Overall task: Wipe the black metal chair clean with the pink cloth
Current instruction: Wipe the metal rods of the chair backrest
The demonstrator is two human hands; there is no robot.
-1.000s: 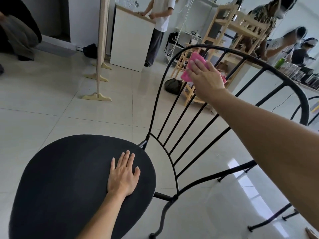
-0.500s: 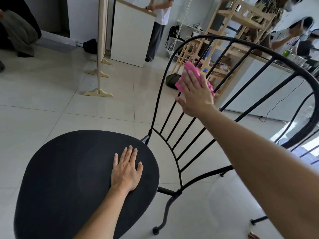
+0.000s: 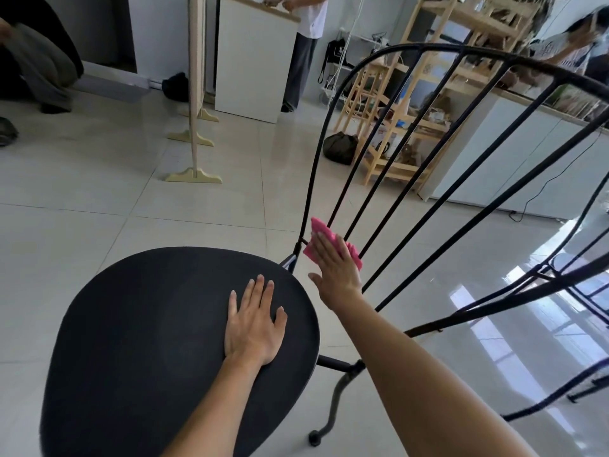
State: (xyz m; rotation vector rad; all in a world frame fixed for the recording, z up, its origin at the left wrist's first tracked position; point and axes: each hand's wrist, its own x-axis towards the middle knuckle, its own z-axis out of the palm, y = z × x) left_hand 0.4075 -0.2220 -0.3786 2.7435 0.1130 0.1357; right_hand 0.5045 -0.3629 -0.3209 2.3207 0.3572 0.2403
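The black metal chair (image 3: 138, 324) fills the lower middle of the view, its round seat towards me and its spoked backrest rising to the right. My left hand (image 3: 253, 321) lies flat with straight fingers on the right part of the seat. My right hand (image 3: 334, 267) presses the pink cloth (image 3: 321, 234) with straight fingers against the lowest part of the backrest spokes, just above the seat's rear edge. Most of the cloth is hidden under my palm.
A pale wooden stand (image 3: 194, 173) rises from the tiled floor at the left. A white cabinet (image 3: 253, 67) with a person beside it is at the back. Wooden shelving (image 3: 402, 127) and a dark bag (image 3: 341, 148) sit behind the backrest. Another black chair (image 3: 586, 291) stands at the right.
My right hand has slid the pink cloth down the backrest spokes from near the top arch to their base. My left hand has stayed flat on the seat.
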